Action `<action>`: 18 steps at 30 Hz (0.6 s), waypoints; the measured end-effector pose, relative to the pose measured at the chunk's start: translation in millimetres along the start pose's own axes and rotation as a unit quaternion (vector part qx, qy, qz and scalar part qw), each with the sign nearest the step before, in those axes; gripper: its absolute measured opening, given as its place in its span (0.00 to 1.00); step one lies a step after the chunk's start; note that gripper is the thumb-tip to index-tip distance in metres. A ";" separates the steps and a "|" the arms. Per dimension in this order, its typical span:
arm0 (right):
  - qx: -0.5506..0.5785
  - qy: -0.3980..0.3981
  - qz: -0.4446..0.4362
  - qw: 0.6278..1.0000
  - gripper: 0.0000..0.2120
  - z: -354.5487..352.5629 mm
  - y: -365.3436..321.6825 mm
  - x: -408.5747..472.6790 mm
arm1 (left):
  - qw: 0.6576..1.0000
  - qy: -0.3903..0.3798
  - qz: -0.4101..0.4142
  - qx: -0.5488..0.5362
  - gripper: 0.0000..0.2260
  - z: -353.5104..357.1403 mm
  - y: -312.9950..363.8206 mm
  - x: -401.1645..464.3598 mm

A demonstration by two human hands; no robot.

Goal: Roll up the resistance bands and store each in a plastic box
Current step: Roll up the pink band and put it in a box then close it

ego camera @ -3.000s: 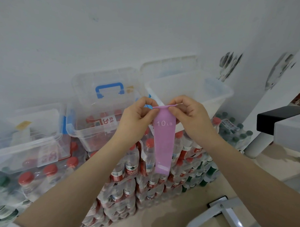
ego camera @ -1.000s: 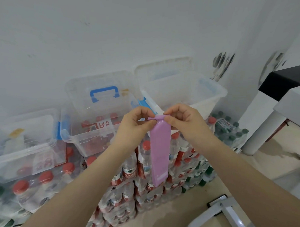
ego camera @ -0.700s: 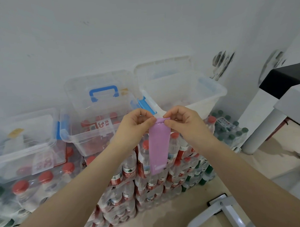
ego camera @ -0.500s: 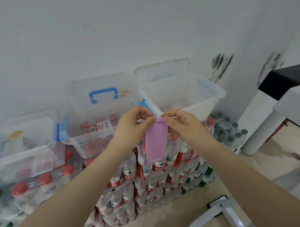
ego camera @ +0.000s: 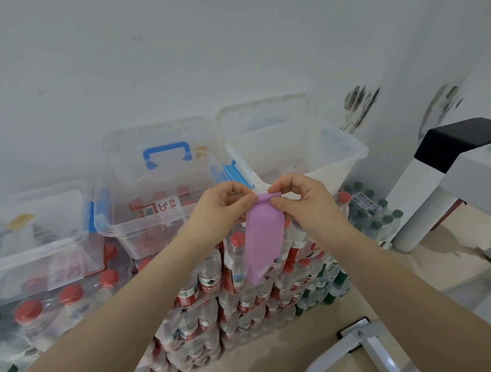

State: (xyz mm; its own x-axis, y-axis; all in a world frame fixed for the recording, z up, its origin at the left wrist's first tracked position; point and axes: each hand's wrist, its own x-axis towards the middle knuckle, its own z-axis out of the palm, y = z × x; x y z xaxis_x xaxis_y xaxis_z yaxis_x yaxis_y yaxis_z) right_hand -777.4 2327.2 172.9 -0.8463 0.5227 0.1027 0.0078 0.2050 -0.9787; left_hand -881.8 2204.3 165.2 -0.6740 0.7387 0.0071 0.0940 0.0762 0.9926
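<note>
The flat pink-purple elastic resistance band (ego camera: 264,238) hangs in the air in front of the clear open plastic boxes (ego camera: 296,150), its top edge already curled into a small roll. The left hand (ego camera: 220,211) and right hand (ego camera: 303,203) pinch that roll, fingers clamped on either end. It looks light, limp and springy, likely to unroll; hold it at the roll's ends.

The single head-worn camera looks forward and down from close above the person's forearms toward the open clear box (ego camera: 296,153) against the white wall (ego camera: 206,53), with stacked water bottles (ego camera: 242,297) below that box and floor at the frame's bottom.
</note>
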 end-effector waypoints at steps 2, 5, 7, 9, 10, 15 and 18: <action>-0.005 -0.003 0.006 1.000 0.08 -0.4 2.8 1.0 | 1.000 0.006 0.011 0.020 0.03 -1.9 -2.8 3.0; 0.028 -0.020 0.046 0.998 0.04 0.3 7.6 3.7 | 0.998 0.017 0.033 0.047 0.05 -2.8 -4.3 5.3; 0.048 -0.037 0.063 0.996 0.08 1.4 7.9 3.5 | 0.997 0.014 0.044 0.055 0.06 -2.6 -3.1 5.1; 0.030 -0.049 0.055 0.997 0.15 1.8 6.9 1.5 | 0.997 0.006 0.050 0.062 0.07 -2.7 -2.1 4.5; 0.028 -0.048 0.050 0.997 0.16 2.1 5.7 0.3 | 0.997 0.005 0.052 0.063 0.07 -2.8 -2.1 4.6; 0.019 -0.001 0.019 1.000 0.06 0.3 6.2 1.9 | 1.000 -0.004 -0.016 -0.004 0.05 1.5 -4.2 5.6; -0.016 0.022 0.002 1.000 0.06 -3.0 8.0 3.2 | 0.998 -0.012 -0.059 -0.036 0.10 3.6 -4.6 6.2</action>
State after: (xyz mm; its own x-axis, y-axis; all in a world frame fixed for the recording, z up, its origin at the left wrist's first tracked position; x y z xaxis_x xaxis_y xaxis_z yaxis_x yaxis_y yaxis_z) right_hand -778.5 2333.0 165.9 -0.8215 0.5600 0.1072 0.0293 0.2292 -0.9729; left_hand -883.9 2211.0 160.2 -0.6602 0.7427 -0.1120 -0.0388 0.1152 0.9926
